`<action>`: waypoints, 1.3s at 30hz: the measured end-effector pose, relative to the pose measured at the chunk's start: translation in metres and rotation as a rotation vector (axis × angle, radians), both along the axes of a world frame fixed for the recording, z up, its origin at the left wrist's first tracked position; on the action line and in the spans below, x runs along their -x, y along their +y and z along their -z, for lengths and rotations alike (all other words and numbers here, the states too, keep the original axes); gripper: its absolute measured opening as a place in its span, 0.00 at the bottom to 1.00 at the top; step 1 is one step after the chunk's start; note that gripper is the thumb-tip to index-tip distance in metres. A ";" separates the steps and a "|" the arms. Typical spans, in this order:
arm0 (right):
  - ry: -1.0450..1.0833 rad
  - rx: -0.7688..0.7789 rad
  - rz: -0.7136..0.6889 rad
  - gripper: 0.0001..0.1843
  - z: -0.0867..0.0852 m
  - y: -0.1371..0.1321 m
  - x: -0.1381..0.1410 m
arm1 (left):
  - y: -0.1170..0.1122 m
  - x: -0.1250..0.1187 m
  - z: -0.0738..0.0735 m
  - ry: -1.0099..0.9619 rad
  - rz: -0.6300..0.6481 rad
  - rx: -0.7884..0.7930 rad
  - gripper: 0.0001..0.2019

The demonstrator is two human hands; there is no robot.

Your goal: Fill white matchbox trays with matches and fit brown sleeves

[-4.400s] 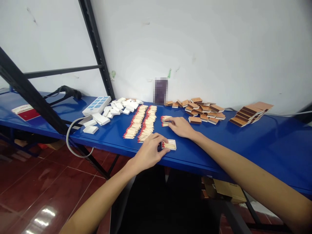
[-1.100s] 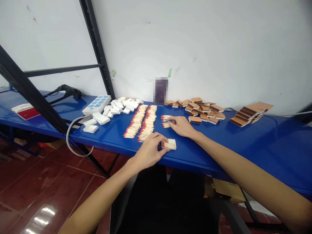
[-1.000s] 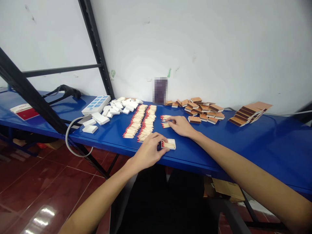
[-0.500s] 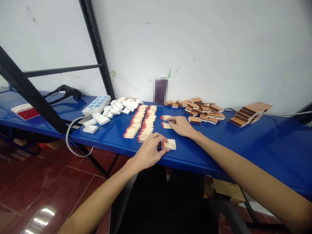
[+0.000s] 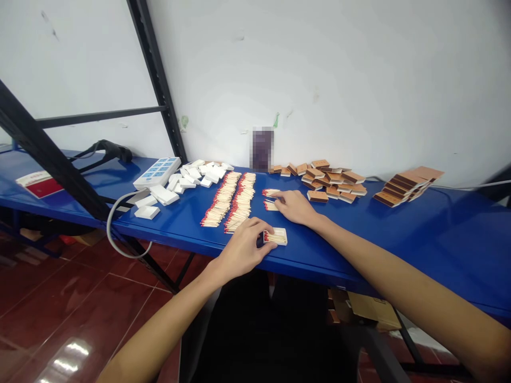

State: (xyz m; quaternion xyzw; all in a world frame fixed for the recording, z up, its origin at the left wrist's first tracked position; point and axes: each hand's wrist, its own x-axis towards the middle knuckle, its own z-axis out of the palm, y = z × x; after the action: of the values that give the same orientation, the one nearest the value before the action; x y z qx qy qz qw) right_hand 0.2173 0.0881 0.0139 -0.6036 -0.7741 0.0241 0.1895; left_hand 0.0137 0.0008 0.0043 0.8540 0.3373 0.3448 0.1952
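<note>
At the table's front edge, my left hand [image 5: 249, 242] grips the left end of a white matchbox tray [image 5: 282, 234], with thumb and fingers on opposite sides. Several red-tipped matches [image 5: 275, 239] lie inside that tray, heads to the left. Just behind it, my right hand [image 5: 296, 206] rests on the blue table, its fingers bent together at the right ends of a small group of loose matches [image 5: 271, 206]. The fingertips partly cover these matches. Two long rows of matches [image 5: 223, 199] lie left of my hands, heads pointing left.
White empty trays [image 5: 163, 194] are heaped at the left beside a power strip [image 5: 157, 173]. Brown matchboxes [image 5: 335, 178] are piled at the back right, with a leaning stack of brown sleeves [image 5: 405, 187] farther right. A black metal post [image 5: 59, 154] rises at the left.
Both hands keep nearly the same pose, on the tray and at the loose matches. The whole view has shifted very slightly.
</note>
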 end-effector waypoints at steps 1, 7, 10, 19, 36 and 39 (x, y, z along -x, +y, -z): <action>-0.004 0.001 0.001 0.24 0.000 0.000 0.000 | 0.000 0.000 0.000 0.000 -0.002 0.001 0.05; -0.018 -0.002 -0.003 0.24 0.000 0.000 0.001 | 0.001 0.000 0.001 0.002 0.006 -0.002 0.05; -0.032 -0.003 -0.004 0.23 0.000 0.001 0.001 | 0.001 0.000 0.001 0.001 -0.003 -0.001 0.05; 0.060 0.001 -0.025 0.20 0.001 0.000 -0.003 | 0.001 0.000 0.000 0.009 0.005 -0.003 0.05; 0.052 -0.007 0.003 0.24 0.000 0.000 -0.001 | 0.000 0.000 0.000 0.007 0.007 0.007 0.06; 0.053 0.000 0.005 0.23 -0.001 -0.002 -0.001 | 0.000 0.000 0.000 0.012 0.005 0.009 0.05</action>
State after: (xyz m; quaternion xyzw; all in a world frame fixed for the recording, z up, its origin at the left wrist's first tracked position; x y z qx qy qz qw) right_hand 0.2179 0.0862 0.0148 -0.6048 -0.7672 0.0394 0.2099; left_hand 0.0140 0.0004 0.0047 0.8558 0.3382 0.3376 0.1980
